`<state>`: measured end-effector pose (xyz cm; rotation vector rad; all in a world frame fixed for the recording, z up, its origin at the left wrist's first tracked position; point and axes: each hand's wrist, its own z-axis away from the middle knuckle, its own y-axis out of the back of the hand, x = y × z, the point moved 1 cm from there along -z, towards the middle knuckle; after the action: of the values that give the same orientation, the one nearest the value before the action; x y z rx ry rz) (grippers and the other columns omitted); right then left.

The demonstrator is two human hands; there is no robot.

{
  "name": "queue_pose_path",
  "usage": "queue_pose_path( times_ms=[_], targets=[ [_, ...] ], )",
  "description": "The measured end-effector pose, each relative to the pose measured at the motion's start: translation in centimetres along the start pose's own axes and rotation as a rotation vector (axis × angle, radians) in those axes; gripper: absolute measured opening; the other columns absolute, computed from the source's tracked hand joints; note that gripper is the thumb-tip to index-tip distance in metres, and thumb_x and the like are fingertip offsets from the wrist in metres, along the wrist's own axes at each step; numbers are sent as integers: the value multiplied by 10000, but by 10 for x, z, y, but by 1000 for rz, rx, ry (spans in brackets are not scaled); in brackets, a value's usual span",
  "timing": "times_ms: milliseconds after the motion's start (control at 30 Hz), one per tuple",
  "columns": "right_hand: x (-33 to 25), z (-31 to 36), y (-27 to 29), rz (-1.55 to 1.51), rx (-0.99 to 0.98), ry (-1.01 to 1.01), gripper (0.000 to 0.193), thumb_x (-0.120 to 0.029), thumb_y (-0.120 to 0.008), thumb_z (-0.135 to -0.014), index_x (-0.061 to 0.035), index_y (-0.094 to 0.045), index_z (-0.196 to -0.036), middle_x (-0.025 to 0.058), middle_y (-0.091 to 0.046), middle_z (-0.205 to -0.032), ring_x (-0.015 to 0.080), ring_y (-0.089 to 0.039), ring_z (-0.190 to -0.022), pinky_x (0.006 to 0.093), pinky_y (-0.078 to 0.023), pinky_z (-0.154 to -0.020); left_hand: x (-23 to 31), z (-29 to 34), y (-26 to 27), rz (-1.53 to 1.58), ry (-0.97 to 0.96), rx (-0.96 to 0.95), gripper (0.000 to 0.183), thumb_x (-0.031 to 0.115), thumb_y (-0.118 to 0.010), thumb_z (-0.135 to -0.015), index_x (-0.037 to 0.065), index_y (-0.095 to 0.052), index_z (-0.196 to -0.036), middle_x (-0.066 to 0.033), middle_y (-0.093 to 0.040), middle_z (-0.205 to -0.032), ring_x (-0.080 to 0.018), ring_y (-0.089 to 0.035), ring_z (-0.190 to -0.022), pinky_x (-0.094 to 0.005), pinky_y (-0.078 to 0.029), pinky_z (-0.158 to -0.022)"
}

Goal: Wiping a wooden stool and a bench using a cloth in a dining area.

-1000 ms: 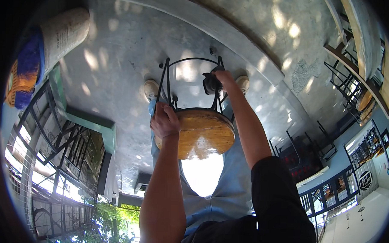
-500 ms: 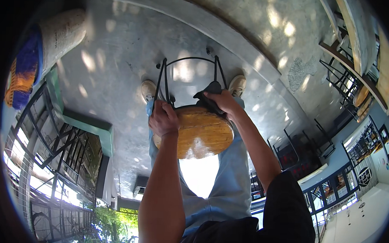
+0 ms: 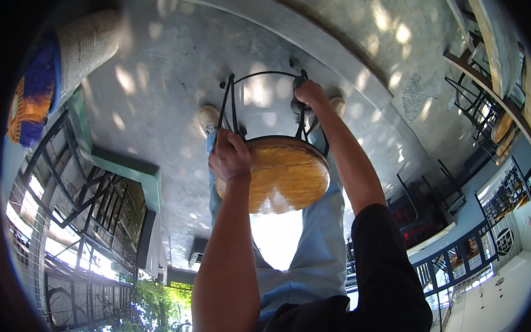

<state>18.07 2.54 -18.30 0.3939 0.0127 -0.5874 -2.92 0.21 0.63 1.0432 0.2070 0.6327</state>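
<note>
A stool with a round, worn wooden seat (image 3: 285,175) and a thin black metal frame (image 3: 263,74) is tipped in front of my legs. My left hand (image 3: 231,155) is closed around the frame at the left edge of the seat. Farther off, my right hand (image 3: 311,93) grips a dark grey cloth (image 3: 296,104), which is pressed around the right-hand metal leg near the curved bar. The fingertips of my right hand are partly hidden by the cloth and the leg.
At the far left stands a pale bucket (image 3: 88,43) beside purple and orange fabric (image 3: 35,93). A low concrete ledge (image 3: 316,42) curves across the floor. Stacked chairs and tables (image 3: 484,97) are at the right, and a green-edged metal railing (image 3: 81,171) at the left.
My right hand has moved away from the seat's edge with the cloth, up the right leg toward the curved bar. My left hand keeps its hold on the frame.
</note>
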Motion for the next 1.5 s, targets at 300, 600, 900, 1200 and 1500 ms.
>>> queue_pose_path(
  times_ms=[300, 600, 900, 1200, 1500],
  targets=[
    [-38, 143, 40, -7, -80, 145, 282, -188, -596, -735, 41, -681, -876, 244, -675, -917, 391, -659, -912, 443, -532, -814, -5, 0, 5, 7, -4, 6, 269, 318, -395, -884, 133, -569, -793, -144, -654, -728, -418, -612, -726, -520, -461, -658],
    [22, -31, -16, -277, 72, -174, 432, -321, -598, -795, 23, -662, -1048, 262, -631, -1121, 378, -611, -1074, 436, -500, -909, 1, 2, -1, 42, -28, -7, 296, 334, -368, -896, 136, -567, -803, -147, -647, -710, -430, -605, -705, -533, -443, -653],
    [30, -75, -20, -311, 166, -203, 364, -307, -624, -786, 8, -691, -954, 232, -672, -1020, 368, -640, -1013, 440, -532, -837, -8, -2, -2, -11, -212, 58, 249, 288, -387, -886, 145, -562, -782, -130, -639, -681, -416, -604, -656, -510, -454, -620],
    [0, 79, 8, -278, -119, 144, 549, -416, -658, -761, 114, -650, -907, 306, -652, -915, 413, -652, -911, 441, -515, -801, -12, -3, 11, -5, -98, 43, 275, 296, -376, -895, 145, -589, -807, -113, -637, -674, -397, -619, -674, -496, -463, -641],
    [73, -76, -19, -270, 239, -207, 386, -265, -594, -744, 25, -676, -985, 272, -643, -1066, 417, -613, -1034, 439, -495, -916, 4, 9, -17, 186, -167, -20, 227, 171, -424, -884, 82, -605, -779, -123, -603, -659, -360, -586, -586, -424, -444, -550]
  ],
)
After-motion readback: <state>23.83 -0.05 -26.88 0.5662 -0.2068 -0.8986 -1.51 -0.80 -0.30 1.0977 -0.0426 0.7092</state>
